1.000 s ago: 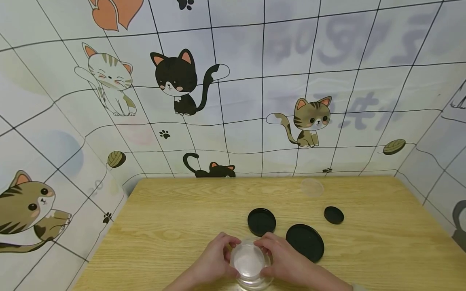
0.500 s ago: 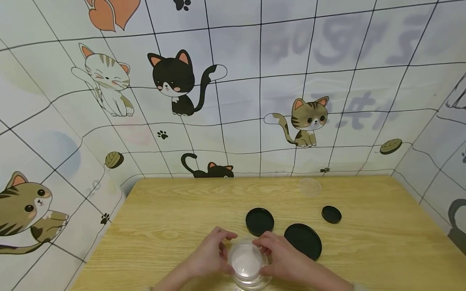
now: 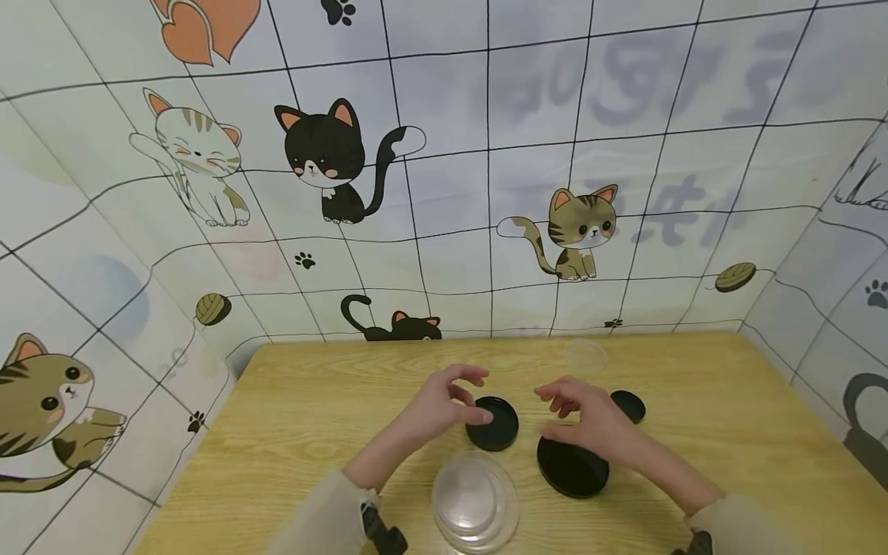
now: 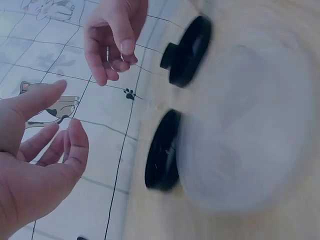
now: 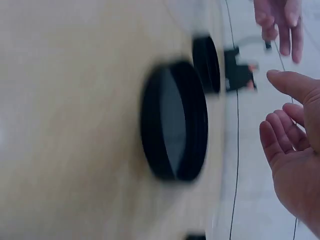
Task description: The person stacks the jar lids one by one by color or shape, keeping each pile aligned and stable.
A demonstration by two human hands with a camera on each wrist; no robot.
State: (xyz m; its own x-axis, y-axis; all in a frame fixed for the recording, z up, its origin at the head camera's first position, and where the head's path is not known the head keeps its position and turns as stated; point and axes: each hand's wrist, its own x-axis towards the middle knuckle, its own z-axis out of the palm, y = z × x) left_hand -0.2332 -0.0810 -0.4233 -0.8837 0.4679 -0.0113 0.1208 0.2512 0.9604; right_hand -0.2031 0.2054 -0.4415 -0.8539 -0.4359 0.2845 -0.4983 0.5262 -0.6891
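Observation:
My left hand [image 3: 444, 405] hovers beside the mid-sized black round lid [image 3: 494, 425], its thumb overlapping that lid in the head view. My right hand [image 3: 586, 416] is above the largest black round lid [image 3: 573, 467]. Both hands have relaxed, slightly bent fingers, and neither holds anything. Nearer to me stands a stack of clear round plastic pieces [image 3: 474, 499], smaller on top of wider. In the left wrist view the clear stack [image 4: 250, 125] is blurred. The large lid [image 5: 175, 120] shows its raised rim in the right wrist view.
A small black lid [image 3: 628, 406] lies behind my right hand, partly covered. A thin clear disc [image 3: 585, 356] lies near the back edge of the wooden table [image 3: 312, 401]. A cat-patterned cloth wall [image 3: 451, 193] rises behind and at the sides.
Both hands have let go of the clear stack and moved forward, away from me, rising over the black lids. The stack stays on the table. The head view has shifted slightly.

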